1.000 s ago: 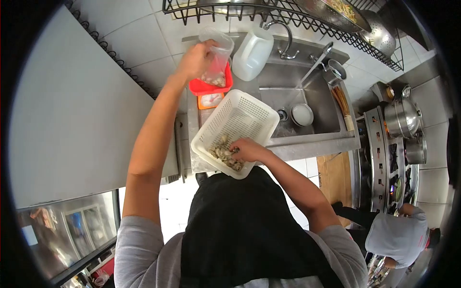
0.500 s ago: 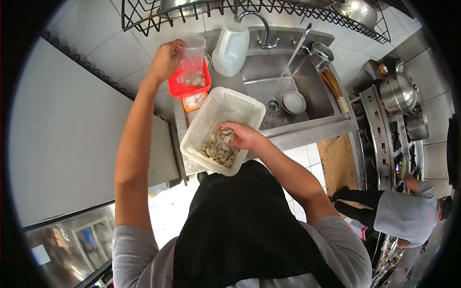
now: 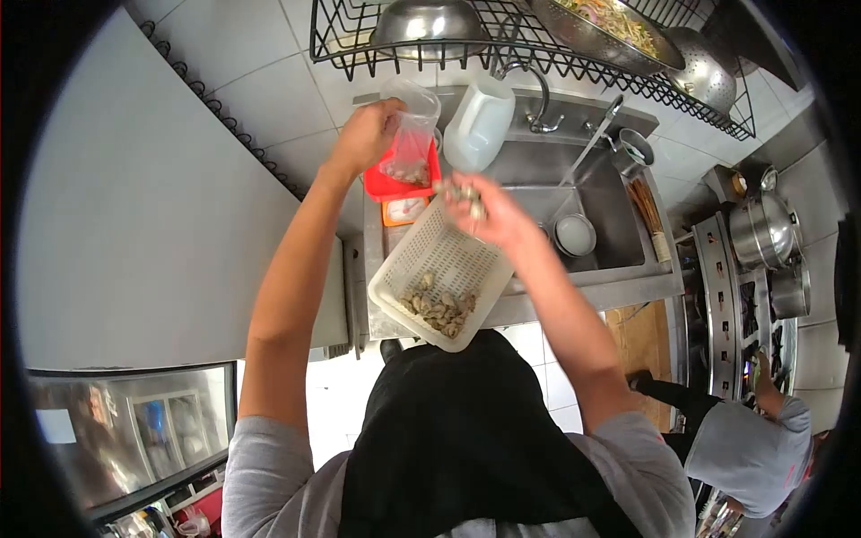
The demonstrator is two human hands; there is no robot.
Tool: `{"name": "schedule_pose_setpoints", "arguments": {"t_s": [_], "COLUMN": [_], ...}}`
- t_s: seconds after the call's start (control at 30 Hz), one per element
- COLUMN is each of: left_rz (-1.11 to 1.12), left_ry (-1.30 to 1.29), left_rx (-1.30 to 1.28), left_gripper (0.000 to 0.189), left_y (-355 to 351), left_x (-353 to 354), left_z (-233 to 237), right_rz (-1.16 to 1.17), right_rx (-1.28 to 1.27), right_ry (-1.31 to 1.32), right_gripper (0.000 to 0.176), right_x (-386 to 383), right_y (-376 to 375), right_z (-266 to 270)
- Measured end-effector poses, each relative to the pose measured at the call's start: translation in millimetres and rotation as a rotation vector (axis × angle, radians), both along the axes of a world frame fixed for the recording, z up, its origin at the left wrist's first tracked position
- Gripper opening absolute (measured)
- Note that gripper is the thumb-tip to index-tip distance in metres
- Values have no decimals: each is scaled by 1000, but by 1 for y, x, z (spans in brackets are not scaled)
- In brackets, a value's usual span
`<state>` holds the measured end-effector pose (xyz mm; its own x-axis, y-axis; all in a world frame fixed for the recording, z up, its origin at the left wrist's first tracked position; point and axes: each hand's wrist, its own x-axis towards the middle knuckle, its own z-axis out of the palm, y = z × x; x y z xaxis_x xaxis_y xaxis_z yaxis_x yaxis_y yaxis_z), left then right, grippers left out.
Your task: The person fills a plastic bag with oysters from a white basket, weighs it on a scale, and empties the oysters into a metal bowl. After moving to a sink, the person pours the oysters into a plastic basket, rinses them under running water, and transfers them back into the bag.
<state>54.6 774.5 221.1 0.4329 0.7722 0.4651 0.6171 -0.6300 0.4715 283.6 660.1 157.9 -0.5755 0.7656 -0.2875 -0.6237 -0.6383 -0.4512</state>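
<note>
My left hand point(image 3: 369, 134) is closed on the rim of a clear plastic bag point(image 3: 413, 143), which hangs with some pieces of food at its bottom in a red tray point(image 3: 386, 186). The tray rests on an orange scale point(image 3: 404, 211). My right hand point(image 3: 480, 211), blurred, holds a handful of greyish, shrimp-like pieces above the far end of a white perforated basket point(image 3: 493, 287). More of these pieces point(image 3: 439, 309) lie in the basket's near end.
A white jug point(image 3: 481, 125) stands behind the basket. Water runs from a tap into the steel sink point(image 3: 592, 260), where a bowl point(image 3: 575, 235) sits. A black wire rack point(image 3: 556, 54) hangs above. Another person point(image 3: 749, 453) is at the stove on the right.
My right hand has lifted out of the basket with a handful of pieces and moved up toward the bag. My left hand still holds the bag. The whole view has shifted.
</note>
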Motion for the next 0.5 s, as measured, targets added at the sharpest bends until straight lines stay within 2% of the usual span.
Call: {"name": "schedule_pose_setpoints", "arguments": {"t_s": [0.13, 0.2, 0.23, 0.3, 0.33, 0.4, 0.43, 0.5], "left_rz": [1, -7, -23, -34, -42, -45, -30, -15], "left_ry": [-3, -2, -19, -38, -29, -25, -9, 6], "left_rx": [17, 36, 85, 125, 123, 114, 137, 153], "left_gripper": [22, 21, 20, 20, 20, 20, 20, 20], "left_y": [-10, -14, -17, -21, -22, -25, -25, -25], "left_x": [3, 2, 3, 4, 5, 7, 7, 7], "left_z": [9, 12, 12, 12, 13, 14, 14, 11], "right_rz": [-46, -106, -98, -82, -75, 43, 22, 120], "right_rx": [267, 368, 366, 351, 347, 565, 616, 645], "right_ry": [-171, -353, -352, -726, -729, -1094, -1210, -1272], "right_gripper": [22, 19, 19, 16, 16, 13, 12, 12], "right_x": [-5, -19, -27, -40, -42, -48, -50, -54], "right_y": [87, 119, 130, 148, 159, 170, 171, 178], "right_z": [74, 95, 100, 104, 99, 89, 85, 82]}}
